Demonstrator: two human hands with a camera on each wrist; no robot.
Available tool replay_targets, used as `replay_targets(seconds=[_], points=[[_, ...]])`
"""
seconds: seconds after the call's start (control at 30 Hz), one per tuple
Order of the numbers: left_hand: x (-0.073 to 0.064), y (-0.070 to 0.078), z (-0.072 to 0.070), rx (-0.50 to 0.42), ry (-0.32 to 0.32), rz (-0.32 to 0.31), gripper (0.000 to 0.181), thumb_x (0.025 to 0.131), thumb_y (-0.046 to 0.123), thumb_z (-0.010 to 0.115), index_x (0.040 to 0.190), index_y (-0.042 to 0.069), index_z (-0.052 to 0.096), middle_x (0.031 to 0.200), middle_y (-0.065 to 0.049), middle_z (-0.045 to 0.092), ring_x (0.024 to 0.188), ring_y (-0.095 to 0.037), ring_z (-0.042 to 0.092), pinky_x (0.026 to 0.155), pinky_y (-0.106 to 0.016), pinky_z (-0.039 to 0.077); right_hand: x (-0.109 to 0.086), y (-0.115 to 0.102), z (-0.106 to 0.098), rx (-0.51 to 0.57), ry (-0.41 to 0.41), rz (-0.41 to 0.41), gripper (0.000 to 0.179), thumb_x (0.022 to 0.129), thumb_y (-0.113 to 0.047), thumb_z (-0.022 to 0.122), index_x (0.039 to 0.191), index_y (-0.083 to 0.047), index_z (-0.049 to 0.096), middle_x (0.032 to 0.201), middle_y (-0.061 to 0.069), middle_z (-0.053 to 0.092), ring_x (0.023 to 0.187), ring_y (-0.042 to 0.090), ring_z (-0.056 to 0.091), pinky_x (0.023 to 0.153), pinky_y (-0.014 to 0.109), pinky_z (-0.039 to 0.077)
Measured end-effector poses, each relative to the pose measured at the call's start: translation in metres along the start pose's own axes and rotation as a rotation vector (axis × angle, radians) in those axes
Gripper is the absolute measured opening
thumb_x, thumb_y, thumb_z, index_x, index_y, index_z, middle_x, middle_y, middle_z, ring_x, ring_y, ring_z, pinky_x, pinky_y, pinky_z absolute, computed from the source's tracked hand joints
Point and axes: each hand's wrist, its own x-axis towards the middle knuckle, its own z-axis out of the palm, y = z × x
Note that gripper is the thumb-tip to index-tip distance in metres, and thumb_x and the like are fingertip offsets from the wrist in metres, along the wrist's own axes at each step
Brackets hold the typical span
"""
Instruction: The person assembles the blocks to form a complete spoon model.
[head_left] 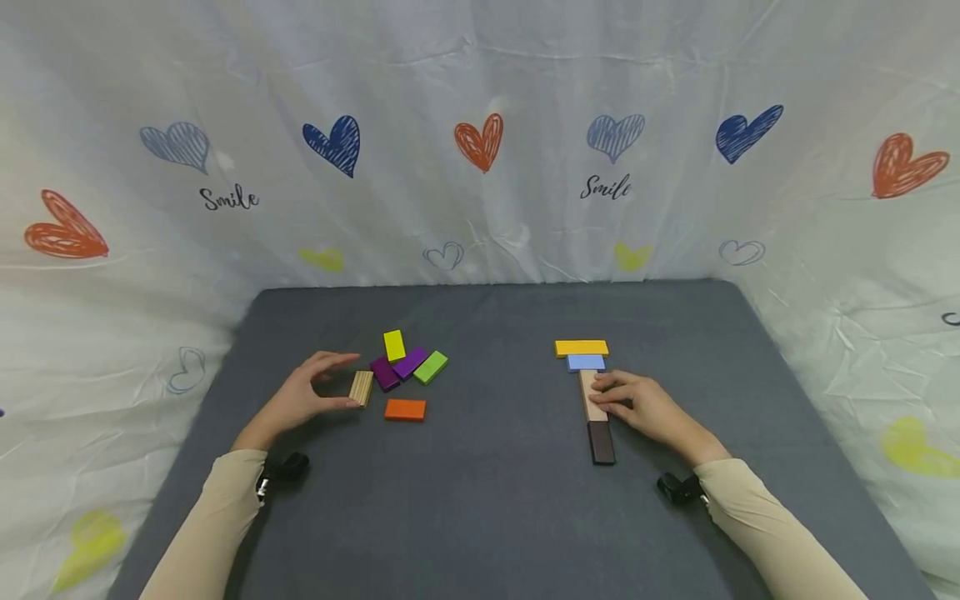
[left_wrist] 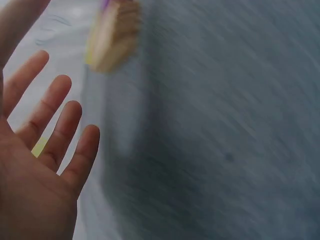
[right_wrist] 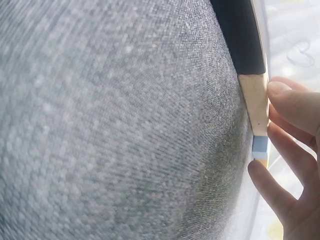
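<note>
On the left, my left hand (head_left: 307,394) has its thumb and fingers spread beside a small group of plain wooden blocks (head_left: 361,389). The left wrist view shows that palm with straight fingers and nothing held, the wooden blocks (left_wrist: 117,37) blurred beyond. At the right, my right hand (head_left: 645,407) touches a plain wooden block (head_left: 588,385) with its fingertips. That block (right_wrist: 256,102) lies flat in a line, its near end against a dark block (head_left: 601,443). A blue block (head_left: 586,363) lies crosswise at its far end, with a yellow-orange block (head_left: 581,348) beyond.
Near the left hand lie a yellow block (head_left: 394,345), two purple blocks (head_left: 385,374), a green block (head_left: 431,367) and an orange block (head_left: 405,410). The grey table (head_left: 480,500) meets a white curtain (head_left: 540,75) printed with hearts. Each wrist wears a small black camera (head_left: 288,467).
</note>
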Motion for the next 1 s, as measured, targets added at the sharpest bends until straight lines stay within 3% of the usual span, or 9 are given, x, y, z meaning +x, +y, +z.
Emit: replay_targets(seconds=[0.13,0.37,0.83,1.0], points=[[-0.001,-0.015,0.002,0.020,-0.046,-0.036,0.080,0.078,0.036,0.084,0.147,0.021,0.048,0.137,-0.011,0.048,0.124,-0.032,0.045,0.105,-0.057,0.038,-0.001,0.001,0.001,-0.003,0.007,-0.012,0.022,0.083,-0.007,0.077,0.104,-0.010,0.079,0.115,0.008,0.071,0.112,0.029,0.067,0.091,0.044,0.056],[0.002,-0.021,0.005,0.052,-0.054,-0.063,0.075,0.078,0.038,0.084,0.143,0.019,0.052,0.137,-0.012,0.046,0.123,-0.032,0.041,0.105,-0.057,0.037,-0.001,0.002,0.001,0.003,0.000,0.006,0.023,0.083,-0.008,0.077,0.105,-0.012,0.079,0.117,0.006,0.070,0.114,0.028,0.067,0.093,0.045,0.055],[0.004,-0.022,0.006,0.072,-0.033,-0.068,0.066,0.077,0.037,0.085,0.134,0.017,0.059,0.134,-0.012,0.049,0.120,-0.030,0.041,0.103,-0.054,0.039,0.000,0.001,-0.001,-0.006,0.001,-0.003,0.023,0.083,-0.008,0.077,0.105,-0.011,0.079,0.116,0.005,0.070,0.113,0.028,0.067,0.093,0.045,0.055],[0.004,-0.017,0.008,0.102,0.009,-0.051,0.063,0.076,0.039,0.085,0.130,0.018,0.061,0.131,-0.008,0.056,0.117,-0.027,0.047,0.100,-0.052,0.043,0.000,0.001,-0.001,-0.016,0.007,-0.010,0.022,0.083,-0.009,0.077,0.105,-0.010,0.079,0.115,0.006,0.071,0.113,0.028,0.067,0.092,0.045,0.055]])
